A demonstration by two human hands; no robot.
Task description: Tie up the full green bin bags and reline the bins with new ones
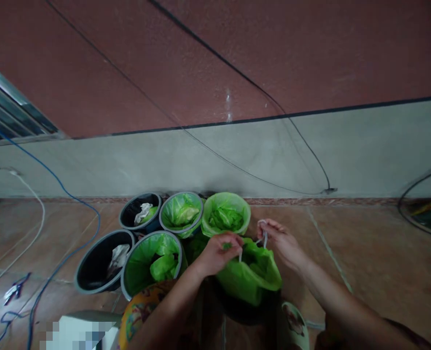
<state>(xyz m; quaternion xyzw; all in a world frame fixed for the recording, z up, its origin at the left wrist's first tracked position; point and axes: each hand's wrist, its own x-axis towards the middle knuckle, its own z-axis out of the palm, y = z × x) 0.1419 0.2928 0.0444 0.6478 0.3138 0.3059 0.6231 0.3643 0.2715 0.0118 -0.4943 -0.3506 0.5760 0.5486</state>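
Observation:
A green plastic bag (pixel 253 277) with white drawstrings lines a dark bin just in front of me. My left hand (pixel 218 253) is closed on the bag's rim and a drawstring at its left side. My right hand (pixel 281 243) pinches the white drawstring (pixel 263 233) at the bag's far right edge and holds it up. Both hands are over the bag's mouth.
Several small round bins stand behind by the wall: two black ones (pixel 104 260) holding crumpled paper and three lined with green bags (pixel 226 214). Blue (pixel 73 253) and white cables lie on the tiled floor at left. A grey wall (pixel 237 155) runs behind.

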